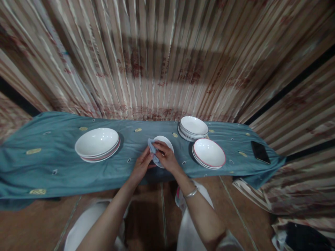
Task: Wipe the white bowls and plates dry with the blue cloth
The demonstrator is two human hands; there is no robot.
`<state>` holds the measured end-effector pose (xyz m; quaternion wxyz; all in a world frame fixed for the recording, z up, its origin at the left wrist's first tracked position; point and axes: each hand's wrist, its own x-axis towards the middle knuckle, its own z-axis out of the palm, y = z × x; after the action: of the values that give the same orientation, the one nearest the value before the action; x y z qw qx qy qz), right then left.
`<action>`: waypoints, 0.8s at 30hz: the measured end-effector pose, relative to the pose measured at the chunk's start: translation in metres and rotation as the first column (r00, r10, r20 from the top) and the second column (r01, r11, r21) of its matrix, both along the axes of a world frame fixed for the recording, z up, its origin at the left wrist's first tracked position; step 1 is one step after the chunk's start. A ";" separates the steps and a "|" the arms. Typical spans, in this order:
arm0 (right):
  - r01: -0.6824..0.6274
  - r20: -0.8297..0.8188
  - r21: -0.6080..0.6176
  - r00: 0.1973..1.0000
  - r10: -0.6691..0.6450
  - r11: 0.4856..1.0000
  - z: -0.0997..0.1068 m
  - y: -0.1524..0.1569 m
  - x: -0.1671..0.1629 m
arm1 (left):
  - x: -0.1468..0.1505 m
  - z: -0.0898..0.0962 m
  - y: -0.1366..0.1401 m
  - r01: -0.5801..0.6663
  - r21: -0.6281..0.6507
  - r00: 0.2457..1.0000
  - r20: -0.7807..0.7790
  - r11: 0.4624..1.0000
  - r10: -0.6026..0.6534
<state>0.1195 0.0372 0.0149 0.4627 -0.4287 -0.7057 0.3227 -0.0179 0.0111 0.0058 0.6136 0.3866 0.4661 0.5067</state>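
Note:
Near the front middle of the table is a white bowl (pixel 169 142), partly covered by my hands. My left hand (pixel 141 164) is closed at its left edge, with fingers reaching beneath the rim and the thumb against a light blue cloth (pixel 151 143). My right hand (pixel 166 157) reaches over the bowl, its fingers closed on the bunched cloth, which lies across the bowl's left side. Some fingertips are hidden by the cloth.
A stack of white bowls (pixel 97 141) stands to the left. On the right are a stack of white plates (pixel 194 124) and a stack of red-rimmed bowls (pixel 209 152). A black phone (pixel 260 152) lies on the teal tablecloth (pixel 65 170). Striped curtains (pixel 162 59) hang behind.

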 end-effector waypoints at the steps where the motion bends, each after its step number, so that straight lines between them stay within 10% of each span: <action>1: 0.026 0.041 0.033 0.999 -0.027 0.999 0.002 0.001 0.000 | 0.001 0.000 0.000 0.012 0.002 1.000 -0.003 1.000 -0.012; 24: 0.343 0.361 0.113 0.860 -0.360 0.932 -0.013 0.042 0.027 | -0.001 0.005 -0.002 0.092 0.033 0.996 -0.022 0.995 -0.091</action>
<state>0.1463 0.0796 0.0022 0.3796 -0.5934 -0.6980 0.1287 -0.0190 0.0096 0.0110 0.6247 0.4232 0.4455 0.4818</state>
